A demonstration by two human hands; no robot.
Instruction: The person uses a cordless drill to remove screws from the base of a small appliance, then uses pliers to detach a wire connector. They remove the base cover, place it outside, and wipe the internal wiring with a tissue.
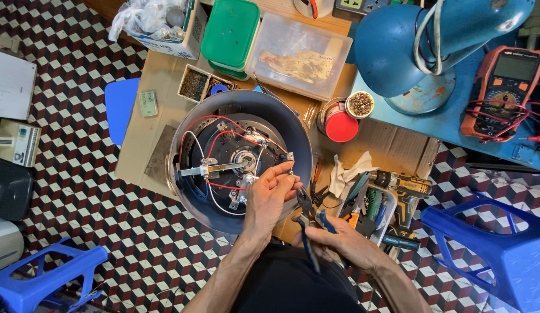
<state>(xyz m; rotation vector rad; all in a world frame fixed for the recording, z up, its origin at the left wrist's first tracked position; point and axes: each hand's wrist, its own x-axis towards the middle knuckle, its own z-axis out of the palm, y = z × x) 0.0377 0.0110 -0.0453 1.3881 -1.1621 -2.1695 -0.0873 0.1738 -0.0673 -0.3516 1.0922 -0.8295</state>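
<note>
A blue stool [38,278] stands at far left on the patterned floor. On the bench [160,75], an upturned cooker housing [241,156] shows red and white wiring. The left hand [270,194] pinches a wire end at its rim; the right hand [339,240] grips blue-handled pliers [307,223] just beside. Farther right lies a cordless drill [406,185].

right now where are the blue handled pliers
In the head view, the blue-handled pliers are low and just right of centre, held in the right hand, jaws pointing up toward the left hand at the round appliance's rim.
</note>
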